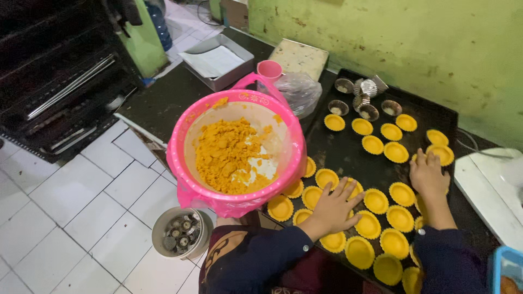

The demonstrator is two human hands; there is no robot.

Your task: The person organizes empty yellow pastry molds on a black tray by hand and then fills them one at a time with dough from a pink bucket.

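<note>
A black baking tray carries several small fluted tins lined with yellow dough. My left hand lies flat, fingers spread, on the dough-lined tins near the tray's front left. My right hand rests palm down, fingers together, on tins at the tray's right side. Neither hand grips anything. A pink bowl lined with a pink plastic bag holds crumbly yellow-orange dough and stands just left of my left hand.
Several empty metal tins sit at the tray's far end. A small pail of tins stands on the white tiled floor below. A pink cup, a clear plastic bag and a grey tray lie behind the bowl.
</note>
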